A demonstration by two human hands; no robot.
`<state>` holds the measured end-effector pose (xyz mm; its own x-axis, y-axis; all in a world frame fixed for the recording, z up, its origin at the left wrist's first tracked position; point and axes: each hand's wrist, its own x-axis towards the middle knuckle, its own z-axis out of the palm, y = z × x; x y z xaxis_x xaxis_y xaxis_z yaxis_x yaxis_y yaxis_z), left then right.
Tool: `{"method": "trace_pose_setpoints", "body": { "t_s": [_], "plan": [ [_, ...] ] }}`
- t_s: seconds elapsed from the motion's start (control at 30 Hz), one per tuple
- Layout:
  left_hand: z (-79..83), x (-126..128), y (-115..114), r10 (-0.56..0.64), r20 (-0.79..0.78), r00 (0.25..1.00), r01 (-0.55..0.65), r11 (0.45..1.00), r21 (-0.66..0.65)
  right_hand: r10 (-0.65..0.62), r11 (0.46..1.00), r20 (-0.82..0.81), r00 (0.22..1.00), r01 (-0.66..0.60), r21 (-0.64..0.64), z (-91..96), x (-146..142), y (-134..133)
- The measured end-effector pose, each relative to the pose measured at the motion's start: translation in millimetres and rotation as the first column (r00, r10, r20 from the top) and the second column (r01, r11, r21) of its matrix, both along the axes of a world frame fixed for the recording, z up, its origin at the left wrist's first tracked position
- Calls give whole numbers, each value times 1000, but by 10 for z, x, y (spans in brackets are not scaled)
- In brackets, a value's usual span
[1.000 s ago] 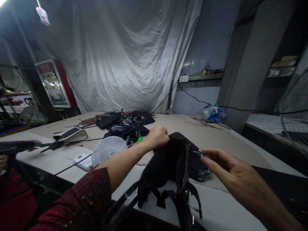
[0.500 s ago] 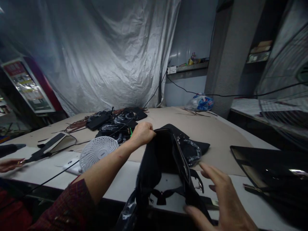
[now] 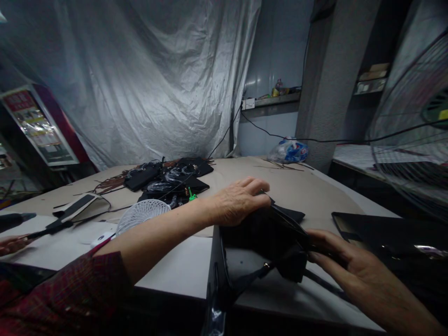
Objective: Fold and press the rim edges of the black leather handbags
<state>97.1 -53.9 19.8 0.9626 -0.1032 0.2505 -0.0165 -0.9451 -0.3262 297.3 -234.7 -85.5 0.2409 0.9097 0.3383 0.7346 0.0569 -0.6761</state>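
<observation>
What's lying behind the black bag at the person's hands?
Just past the black bag, part of another black item shows on the tan table covering. The bag covers its nearer part, so its full shape can't be seen.

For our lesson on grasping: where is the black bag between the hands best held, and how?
Probably by two parts of its edge: the black bag's far edge, from above, with the left hand, and its right edge, from the right, with the right hand. Its opening appears to face the wearer, and its walls look soft, so one grip might let it fold.
</observation>
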Motion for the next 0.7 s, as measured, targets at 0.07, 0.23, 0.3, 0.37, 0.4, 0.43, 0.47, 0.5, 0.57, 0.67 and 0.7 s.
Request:
{"method": "trace_pose_setpoints", "body": {
  "t_s": [0.07, 0.23, 0.3, 0.37, 0.4, 0.43, 0.47, 0.5, 0.57, 0.67, 0.7],
  "plan": [
    [-45, 69, 32, -26, -8, 1000, 25, 998, -59, 12, 1000, -6, 1000, -12, 8, -13, 18, 12],
    [-124, 134, 125, 15, 26, 1000, -10, 985, -173, 47, 999, 14, 999, -47, 4, -41, 87, 31],
    [-126, 140, 146, 68, 36, 997, -58, 972, -228, 9, 999, 56, 998, -11, 32, -47, 96, 27],
    [-120, 150, 162, 115, 33, 993, -100, 952, -289, -63, 994, 100, 993, 53, 94, -34, 81, 19],
    [-116, 160, 169, 132, 26, 991, -117, 941, -319, -96, 988, 117, 988, 80, 136, -17, 64, 17],
    [-113, 173, 175, 144, 13, 989, -131, 930, -344, -124, 979, 130, 984, 100, 179, 5, 41, 17],
    [-112, 189, 181, 152, -2, 988, -142, 920, -365, -143, 970, 143, 979, 109, 218, 31, 15, 23],
    [-113, 206, 185, 156, -17, 988, -150, 913, -380, -155, 961, 158, 975, 112, 254, 59, -14, 35],
    [-120, 237, 191, 162, -29, 986, -160, 904, -395, -170, 943, 192, 967, 103, 316, 108, -70, 79],
    [-130, 259, 189, 189, -14, 982, -179, 901, -396, -207, 925, 185, 961, 131, 356, 150, -115, 173],
    [-132, 258, 186, 214, -12, 977, -201, 895, -398, -227, 923, 151, 962, 163, 349, 158, -112, 205]
  ]
}}
